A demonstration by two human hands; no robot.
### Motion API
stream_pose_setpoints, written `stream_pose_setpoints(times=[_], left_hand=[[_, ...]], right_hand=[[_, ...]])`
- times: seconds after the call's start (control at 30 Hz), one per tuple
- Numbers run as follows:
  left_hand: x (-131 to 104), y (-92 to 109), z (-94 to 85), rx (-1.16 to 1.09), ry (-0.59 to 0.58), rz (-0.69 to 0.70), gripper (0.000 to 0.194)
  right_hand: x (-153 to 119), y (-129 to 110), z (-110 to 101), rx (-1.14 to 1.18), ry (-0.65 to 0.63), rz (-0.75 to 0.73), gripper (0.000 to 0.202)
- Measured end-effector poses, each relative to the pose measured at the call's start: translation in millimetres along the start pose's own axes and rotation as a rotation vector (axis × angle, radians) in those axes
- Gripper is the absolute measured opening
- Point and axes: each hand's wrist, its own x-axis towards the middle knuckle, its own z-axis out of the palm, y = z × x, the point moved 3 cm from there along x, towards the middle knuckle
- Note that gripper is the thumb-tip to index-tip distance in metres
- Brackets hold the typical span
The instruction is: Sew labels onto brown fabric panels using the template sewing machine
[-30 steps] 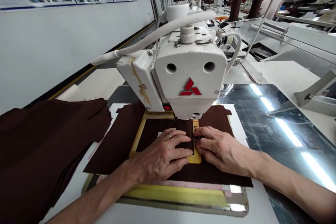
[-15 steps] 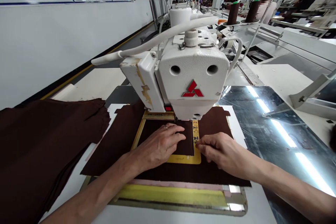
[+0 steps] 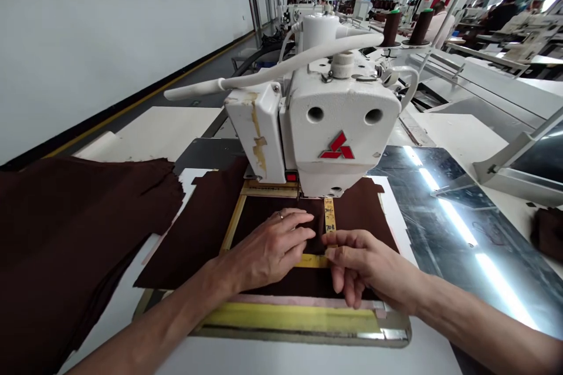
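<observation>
A yellow frame (image 3: pixel 329 215) with handwriting on its right bar lies on dark brown fabric (image 3: pixel 197 211), under the head of a white sewing machine (image 3: pixel 343 117). My left hand (image 3: pixel 279 243), a ring on one finger, rests with fingers slightly apart on the brown piece (image 3: pixel 259 214) inside the frame. At the frame's lower right corner my right hand (image 3: pixel 358 261) has thumb and index finger closed on the frame's edge, its other fingers curled below. Whether fabric is also pinched there is hidden. A clear template with a yellow strip (image 3: pixel 290 320) shows beneath the fabric's front edge.
Stacked brown fabric (image 3: pixel 88 234) covers the left side. A shiny metal plate (image 3: pixel 435 211) lies at right, with a bracket (image 3: pixel 505 155) beyond it. Two thread cones (image 3: pixel 391 28) stand behind the machine; people sit farther back.
My right hand has shifted left onto the frame's corner, its lower fingers now spread downward. My left hand stays on the fabric. The camera view has shifted, moving the machine head rightward in the picture.
</observation>
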Motion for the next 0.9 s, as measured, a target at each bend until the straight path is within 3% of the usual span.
stream_pose_setpoints(times=[0.2,0.47,0.73,0.9], left_hand=[[-7,9,0.8,-0.004,0.024,0.045,0.028],[-6,8,3.3,0.014,0.037,0.061,0.023],[-5,13,8.1,0.067,0.158,0.112,0.015],[-1,20,11.6,0.105,0.174,0.121,0.011]], right_hand=[[2,6,-1,-0.159,0.106,-0.010,0.029],[17,-7,-5,-0.311,0.152,0.013,0.028],[22,-11,-7,-0.297,0.133,0.034,0.022],[21,-11,-6,-0.264,0.113,0.031,0.020]])
